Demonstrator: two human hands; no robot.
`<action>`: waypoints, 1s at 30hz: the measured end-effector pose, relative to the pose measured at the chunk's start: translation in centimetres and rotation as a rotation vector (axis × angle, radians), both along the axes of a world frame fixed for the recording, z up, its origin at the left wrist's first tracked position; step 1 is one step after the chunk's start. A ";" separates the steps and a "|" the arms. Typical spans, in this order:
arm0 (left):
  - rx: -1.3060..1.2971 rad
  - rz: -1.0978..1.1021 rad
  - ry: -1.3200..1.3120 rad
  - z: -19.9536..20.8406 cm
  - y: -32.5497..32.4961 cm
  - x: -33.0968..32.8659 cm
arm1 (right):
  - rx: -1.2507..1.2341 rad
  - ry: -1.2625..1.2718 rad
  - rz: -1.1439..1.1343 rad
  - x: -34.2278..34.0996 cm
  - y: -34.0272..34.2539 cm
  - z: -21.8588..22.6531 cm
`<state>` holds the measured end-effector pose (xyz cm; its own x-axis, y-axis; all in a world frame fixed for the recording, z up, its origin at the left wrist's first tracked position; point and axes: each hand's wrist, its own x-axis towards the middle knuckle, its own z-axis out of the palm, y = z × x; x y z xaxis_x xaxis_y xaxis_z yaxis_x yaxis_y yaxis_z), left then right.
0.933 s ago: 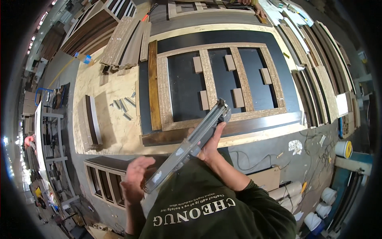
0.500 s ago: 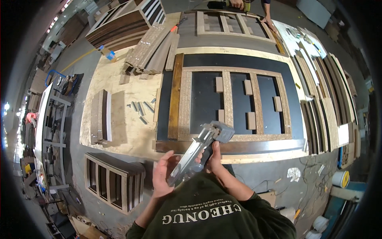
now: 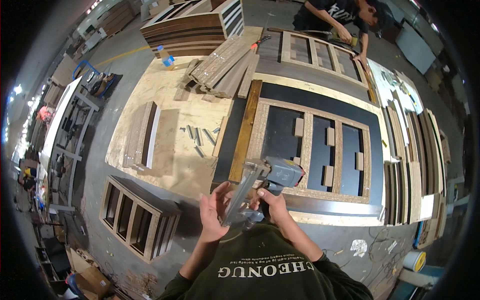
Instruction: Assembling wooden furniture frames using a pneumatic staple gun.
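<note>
A grey pneumatic staple gun [image 3: 282, 172] is held up in front of my chest, its long metal magazine [image 3: 241, 195] slanting down toward me. My right hand [image 3: 272, 204] is wrapped round its dark handle. Beside the magazine's lower end is my left hand [image 3: 215, 212], fingers apart and partly curled, the palm close against the metal; whether it touches is hard to tell. Beyond the gun lies a wooden frame [image 3: 307, 120] with two uprights between its sides and small wood blocks [image 3: 328, 176] set against them. Several strips of staples [image 3: 198, 135] are scattered on the board to the left.
Stacked wood strips [image 3: 220, 67] and a bottle [image 3: 166, 56] lie at the far left of the plywood table [image 3: 175, 182]. A slatted stack of frames [image 3: 137, 220] stands on the floor at left. Across the table a person [image 3: 345, 25] works on another frame [image 3: 325, 57]. Long boards [image 3: 415, 155] line the right.
My view has shifted, so the table appears farther right and lower. The staple gun has turned more upright, its head swung right. The other person has come into view at the far side.
</note>
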<state>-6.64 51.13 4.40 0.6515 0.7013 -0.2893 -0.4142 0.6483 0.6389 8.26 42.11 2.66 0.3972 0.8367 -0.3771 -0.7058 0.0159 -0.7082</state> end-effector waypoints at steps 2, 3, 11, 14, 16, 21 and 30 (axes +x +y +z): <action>0.013 -0.007 -0.040 -0.2 0.4 -0.3 | 0.020 0.054 -0.028 -0.3 0.1 -0.6; 0.028 -0.028 -0.070 -0.3 0.5 -0.4 | 0.040 0.118 -0.071 -0.5 0.1 -0.8; 0.012 -0.092 0.004 -4.6 0.2 -5.9 | -0.024 0.048 -0.149 0.3 1.4 0.2; -0.064 -0.046 -0.008 -6.4 -0.3 -7.6 | 0.012 0.043 -0.136 0.3 1.5 -0.6; -0.183 -0.027 -0.138 -7.8 0.4 -7.3 | 0.032 -0.003 -0.085 -0.4 1.7 -1.1; -0.066 -0.173 -0.092 -0.1 1.0 -2.3 | -0.123 -0.063 0.030 -2.7 2.1 0.0; 0.474 -0.032 0.407 -2.9 1.1 -3.0 | -0.186 -0.180 0.170 -3.3 0.0 -4.0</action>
